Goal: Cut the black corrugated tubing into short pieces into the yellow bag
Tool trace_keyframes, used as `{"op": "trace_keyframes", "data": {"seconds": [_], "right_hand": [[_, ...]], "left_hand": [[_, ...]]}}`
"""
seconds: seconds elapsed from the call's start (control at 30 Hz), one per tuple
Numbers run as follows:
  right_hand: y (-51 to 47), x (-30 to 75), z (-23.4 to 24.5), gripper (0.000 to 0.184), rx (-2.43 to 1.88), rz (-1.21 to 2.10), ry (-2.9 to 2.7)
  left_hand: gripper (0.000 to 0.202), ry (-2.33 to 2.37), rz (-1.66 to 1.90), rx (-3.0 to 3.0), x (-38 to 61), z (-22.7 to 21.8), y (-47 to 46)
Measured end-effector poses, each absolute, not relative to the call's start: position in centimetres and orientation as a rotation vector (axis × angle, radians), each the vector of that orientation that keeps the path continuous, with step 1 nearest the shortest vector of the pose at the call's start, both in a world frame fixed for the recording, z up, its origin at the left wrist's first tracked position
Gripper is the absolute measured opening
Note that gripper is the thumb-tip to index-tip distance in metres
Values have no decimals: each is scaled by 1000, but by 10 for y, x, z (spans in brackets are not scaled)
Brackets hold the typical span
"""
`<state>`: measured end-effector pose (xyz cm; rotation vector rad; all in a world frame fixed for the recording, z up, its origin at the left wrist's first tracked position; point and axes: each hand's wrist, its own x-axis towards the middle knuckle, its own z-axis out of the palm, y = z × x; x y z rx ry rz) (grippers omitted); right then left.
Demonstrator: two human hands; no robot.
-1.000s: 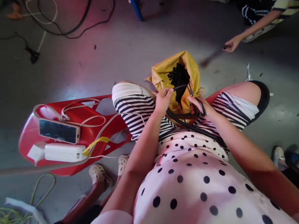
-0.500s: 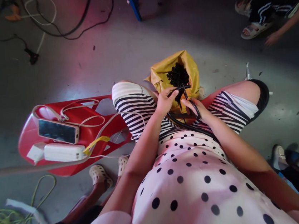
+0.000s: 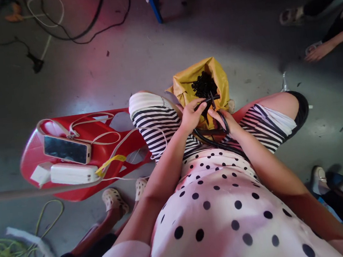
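Note:
Over my lap, my left hand (image 3: 195, 113) is closed on a black tube (image 3: 214, 98), pinching it near its end, which points right. The rest of the tube trails down across my lap. My right hand (image 3: 225, 122) is closed round the black-handled scissors (image 3: 224, 120), their blades upright at the tube just past my left fingertips. Whether the blades touch the tube I cannot tell. Directly beneath both hands is an open yellow bag (image 3: 182, 87) between my legs, holding a heap of short black pieces (image 3: 203, 84).
To my left, a red plastic stool (image 3: 33, 154) carries a phone-like device (image 3: 67, 149), a white power bank (image 3: 73, 174) and cables. Yellow-green cord (image 3: 6, 256) lies on the floor. Other people's feet are behind on both sides; a person's hand (image 3: 319, 52) reaches down at upper right.
My hands stay nearly in place; the scissor blades have shifted slightly at the tube. At upper right, the other person's legs and hand have moved.

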<state>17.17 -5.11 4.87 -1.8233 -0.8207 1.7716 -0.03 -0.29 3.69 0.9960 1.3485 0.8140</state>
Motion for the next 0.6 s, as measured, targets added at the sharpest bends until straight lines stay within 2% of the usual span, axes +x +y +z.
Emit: {"op": "trace_keyframes", "data": {"seconds": [0.6], "right_hand": [[-55, 187, 30, 74, -2000, 1607, -1217]], "left_hand": [[14, 1260, 583, 1317, -19, 40, 13]]}}
